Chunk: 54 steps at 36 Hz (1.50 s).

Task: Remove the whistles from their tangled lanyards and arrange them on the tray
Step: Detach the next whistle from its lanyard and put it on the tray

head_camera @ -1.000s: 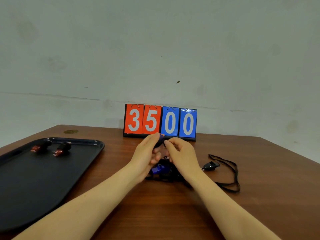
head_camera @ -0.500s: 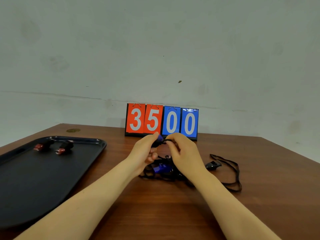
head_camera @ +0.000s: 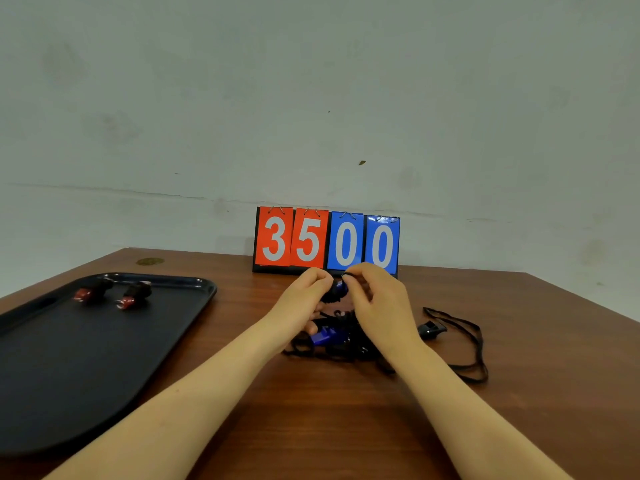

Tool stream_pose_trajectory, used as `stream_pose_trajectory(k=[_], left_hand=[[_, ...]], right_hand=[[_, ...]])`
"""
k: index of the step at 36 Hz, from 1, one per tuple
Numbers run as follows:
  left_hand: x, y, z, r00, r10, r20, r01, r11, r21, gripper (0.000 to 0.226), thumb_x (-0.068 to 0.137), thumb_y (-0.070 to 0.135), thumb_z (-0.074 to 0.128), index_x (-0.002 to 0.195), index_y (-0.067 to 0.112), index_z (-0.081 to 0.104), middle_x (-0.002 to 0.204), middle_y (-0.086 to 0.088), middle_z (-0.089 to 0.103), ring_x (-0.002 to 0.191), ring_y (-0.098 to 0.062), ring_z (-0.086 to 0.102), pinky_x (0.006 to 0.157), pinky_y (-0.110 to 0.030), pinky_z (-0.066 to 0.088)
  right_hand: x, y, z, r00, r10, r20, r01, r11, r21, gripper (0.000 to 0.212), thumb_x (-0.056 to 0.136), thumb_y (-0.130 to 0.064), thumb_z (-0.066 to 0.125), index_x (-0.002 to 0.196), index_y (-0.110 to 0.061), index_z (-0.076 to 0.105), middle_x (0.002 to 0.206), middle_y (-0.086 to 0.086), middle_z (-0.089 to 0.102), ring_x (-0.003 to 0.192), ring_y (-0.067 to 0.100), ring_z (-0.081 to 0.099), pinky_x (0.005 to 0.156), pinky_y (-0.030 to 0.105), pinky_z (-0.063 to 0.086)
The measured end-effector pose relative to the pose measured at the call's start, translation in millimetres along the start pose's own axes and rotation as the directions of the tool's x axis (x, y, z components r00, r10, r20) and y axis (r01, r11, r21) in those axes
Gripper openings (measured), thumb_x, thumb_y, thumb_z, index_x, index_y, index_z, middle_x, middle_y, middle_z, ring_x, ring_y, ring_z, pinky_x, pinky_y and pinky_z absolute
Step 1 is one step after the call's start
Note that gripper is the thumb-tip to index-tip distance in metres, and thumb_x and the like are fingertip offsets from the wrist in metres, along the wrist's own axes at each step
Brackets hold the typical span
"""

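Two hands (head_camera: 301,303) (head_camera: 377,303) pinching blue whistle (head_camera: 337,289) (black corded lanyard (head_camera: 471,344)), glossy tray (head_camera: 69,368)

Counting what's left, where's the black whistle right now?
The black whistle lies on the table's right side, just right of the right hand, on its lanyard.

black tray (head_camera: 104,358), red whistles (head_camera: 93,292), blue whistle (head_camera: 323,336), black lanyards (head_camera: 474,341), brown table (head_camera: 519,393)

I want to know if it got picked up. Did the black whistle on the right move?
No. The black plastic whistle lies in the same spot on the brown wooden table, right of the red-and-blue flip scoreboard.
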<state>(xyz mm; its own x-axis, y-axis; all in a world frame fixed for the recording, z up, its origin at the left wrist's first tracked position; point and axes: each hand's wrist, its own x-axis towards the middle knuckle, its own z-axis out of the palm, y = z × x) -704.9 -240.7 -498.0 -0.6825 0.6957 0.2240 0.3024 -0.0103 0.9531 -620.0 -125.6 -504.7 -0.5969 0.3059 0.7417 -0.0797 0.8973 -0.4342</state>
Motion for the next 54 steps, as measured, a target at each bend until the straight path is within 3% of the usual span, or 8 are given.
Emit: stream_pose_trajectory(k=[7, 9, 14, 18, 28, 42, 47, 54], left_hand=[[-0.7, -4.8, -0.2, 0.998, 0.044, -0.035, -0.038, 0.988, 0.148, 0.021, 0.103, 0.031, 0.036, 0.095, 0.022, 0.053, 0.103, -0.007, 0.062, 0.056, -0.009, 0.046, 0.043, -0.018, 0.037], [-1.9, -7.1, -0.8, 0.997, 0.041, -0.062, -0.033, 0.991, 0.132, 0.023, 0.103, 0.03, 0.035, 0.095, 0.018, 0.052, 0.104, -0.015, 0.063, 0.05, -0.009, 0.042, 0.042, -0.017, 0.034], [-2.7, -8.1, 1.6, 0.993, 0.037, -0.11, -0.038, 0.999, -0.008, 0.023, 0.104, 0.029, 0.037, 0.092, 0.017, 0.053, 0.091, -0.013, 0.061, 0.047, -0.008, 0.039, 0.038, -0.014, 0.031], [-0.9, -7.2, 3.7, 0.996, 0.029, -0.081, -0.039, 0.992, -0.124, 0.021, 0.102, 0.033, 0.042, 0.093, 0.018, 0.054, 0.068, 0.001, 0.054, 0.044, -0.007, 0.038, 0.042, -0.019, 0.034], [-4.1, -3.1, 6.3, 0.995, -0.089, -0.034, 0.071, 0.933, -0.352, 0.021, 0.095, 0.033, 0.057, 0.099, 0.012, 0.058, 0.045, 0.01, 0.051, 0.039, -0.003, 0.044, 0.044, -0.02, 0.033], [-4.0, 0.3, -1.9, 0.979, -0.143, 0.147, 0.204, 0.748, -0.632, 0.025, 0.091, 0.032, 0.056, 0.098, 0.008, 0.057, 0.05, 0.006, 0.025, 0.038, -0.006, 0.02, 0.034, -0.015, 0.018], [-8.9, 4.1, -0.9, 0.952, -0.106, 0.287, 0.267, 0.747, -0.609, 0.026, 0.09, 0.036, 0.054, 0.087, 0.01, 0.054, 0.048, 0.006, 0.021, 0.036, -0.006, 0.019, 0.033, -0.016, 0.018], [-7.6, 1.3, -2.9, 0.932, -0.067, 0.355, 0.287, 0.736, -0.613, 0.037, 0.081, 0.03, 0.065, 0.112, 0.012, 0.056, 0.05, 0.005, 0.027, 0.04, -0.005, 0.025, 0.036, -0.014, 0.025]], right_hand=[[2.9, -2.7, -0.2, 0.946, 0.288, 0.149, -0.317, 0.917, 0.242, 0.006, 0.093, -0.023, 0.06, 0.095, -0.024, 0.066, 0.088, -0.008, 0.067, 0.076, 0.004, 0.061, 0.07, 0.014, 0.049], [3.9, -3.1, -3.6, 0.87, 0.39, 0.3, -0.488, 0.762, 0.425, 0.012, 0.093, -0.019, 0.06, 0.099, -0.015, 0.07, 0.086, 0.004, 0.071, 0.069, 0.01, 0.061, 0.066, 0.021, 0.052], [5.2, -6.3, -10.0, 0.645, 0.439, 0.625, -0.724, 0.089, 0.684, 0.022, 0.087, -0.013, 0.067, 0.108, -0.005, 0.063, 0.1, 0.015, 0.066, 0.068, 0.014, 0.064, 0.062, 0.021, 0.054], [6.1, -8.1, -11.4, 0.599, 0.431, 0.675, -0.71, -0.104, 0.696, 0.022, 0.085, -0.011, 0.067, 0.105, -0.003, 0.063, 0.094, 0.015, 0.065, 0.062, 0.012, 0.061, 0.055, 0.017, 0.053], [4.2, -9.5, -3.9, 0.726, 0.388, 0.567, -0.649, 0.117, 0.751, 0.019, 0.092, -0.015, 0.059, 0.106, -0.002, 0.063, 0.076, 0.007, 0.063, 0.062, 0.012, 0.061, 0.054, 0.018, 0.051], [6.7, -10.0, -5.9, 0.923, 0.331, 0.198, -0.384, 0.747, 0.542, 0.006, 0.09, -0.009, 0.062, 0.086, -0.013, 0.064, 0.062, -0.001, 0.061, 0.053, 0.004, 0.054, 0.054, 0.017, 0.046], [8.3, -5.2, -8.9, 0.935, 0.326, 0.139, -0.346, 0.752, 0.561, 0.004, 0.09, -0.007, 0.062, 0.092, -0.005, 0.064, 0.065, 0.004, 0.061, 0.051, 0.003, 0.054, 0.05, 0.015, 0.045], [6.0, -5.0, -7.1, 0.908, 0.358, 0.217, -0.415, 0.703, 0.578, 0.005, 0.092, -0.011, 0.061, 0.088, -0.01, 0.064, 0.058, -0.001, 0.059, 0.049, 0.006, 0.051, 0.052, 0.016, 0.045]])
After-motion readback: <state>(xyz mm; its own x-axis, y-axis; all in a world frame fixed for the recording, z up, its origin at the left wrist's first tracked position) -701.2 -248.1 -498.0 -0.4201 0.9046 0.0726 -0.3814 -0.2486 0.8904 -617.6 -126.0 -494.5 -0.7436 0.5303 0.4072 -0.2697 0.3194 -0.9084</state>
